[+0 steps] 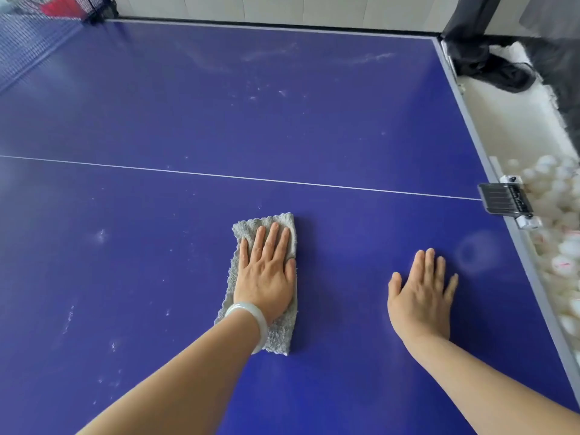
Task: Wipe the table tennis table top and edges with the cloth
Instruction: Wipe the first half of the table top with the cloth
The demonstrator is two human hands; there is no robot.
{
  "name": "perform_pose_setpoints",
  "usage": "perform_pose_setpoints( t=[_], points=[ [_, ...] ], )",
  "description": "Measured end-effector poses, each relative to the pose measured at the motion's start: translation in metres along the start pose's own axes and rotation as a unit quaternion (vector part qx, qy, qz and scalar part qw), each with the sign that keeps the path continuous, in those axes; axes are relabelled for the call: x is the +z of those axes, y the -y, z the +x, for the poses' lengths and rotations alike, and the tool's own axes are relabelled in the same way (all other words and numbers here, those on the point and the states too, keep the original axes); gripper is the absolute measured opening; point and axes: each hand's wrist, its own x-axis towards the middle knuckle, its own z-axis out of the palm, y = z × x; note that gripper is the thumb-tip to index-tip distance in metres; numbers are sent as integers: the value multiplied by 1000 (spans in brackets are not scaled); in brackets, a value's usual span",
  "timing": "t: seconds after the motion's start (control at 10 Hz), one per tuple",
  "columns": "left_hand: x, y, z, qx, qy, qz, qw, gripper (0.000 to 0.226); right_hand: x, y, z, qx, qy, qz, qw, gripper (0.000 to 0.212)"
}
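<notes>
Near side of the white line [251, 178]: grey cloth [270, 220] lies flat on the blue tabletop [282, 127]. The left hand [266, 277] presses it down, fingers straight and close together. Right hand [419, 296] is flat on bare tabletop right of the cloth, fingers slightly spread, holding nothing. Looks mid-wipe on the top; edges probably still to do. Next: push the cloth across the line toward the white smears [284, 93], with even pressure. Black clip [505, 199] at the line's right end has markings, unreadable.
</notes>
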Motion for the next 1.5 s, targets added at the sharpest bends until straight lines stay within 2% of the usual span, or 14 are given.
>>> perform_pose_setpoints(
  t=[0.1,0.2,0.3,0.4,0.5,0.7,0.8,0.9,1.0,1.1,1.2,1.3,1.4,1.5],
  points=[
    [1,-1,-2,10,-2,-4,1000,60,-3,0,-4,-75,11,-16,997,62],
    [0,0,1,5,1,-7,1000,59,-5,12,-24,-202,6,8,979,58],
    [2,0,0,13,7,-9,1000,59,4,51,-72,-199,3,65,978,59],
    [0,0,1,12,12,-5,1000,58,13,76,-97,-128,-6,72,989,60],
    [-3,3,-11,34,20,-12,999,57,12,77,-97,-119,10,43,992,61],
    [-17,86,-75,191,49,46,979,56,12,77,-97,-128,4,33,991,68],
    [-24,94,-62,15,18,23,999,56,13,77,-95,-126,9,18,992,70],
    [-13,45,-74,-92,-10,-3,996,59,13,77,-96,-126,12,17,992,69],
    [7,-4,-131,46,-3,5,999,60,12,77,-96,-127,13,26,992,69],
    [11,-3,-163,174,39,4,984,59,12,77,-96,-131,16,19,991,70],
    [0,35,-131,167,26,30,985,58,11,77,-96,-130,8,25,991,68],
    [-11,61,-91,-19,0,-1,1000,57,13,77,-97,-129,0,25,991,67],
    [-6,35,-97,-88,-5,-20,996,59,15,76,-96,-129,0,23,991,67],
    [10,-5,-158,15,-12,-26,999,60,16,76,-96,-131,-1,30,991,67]
  ],
)
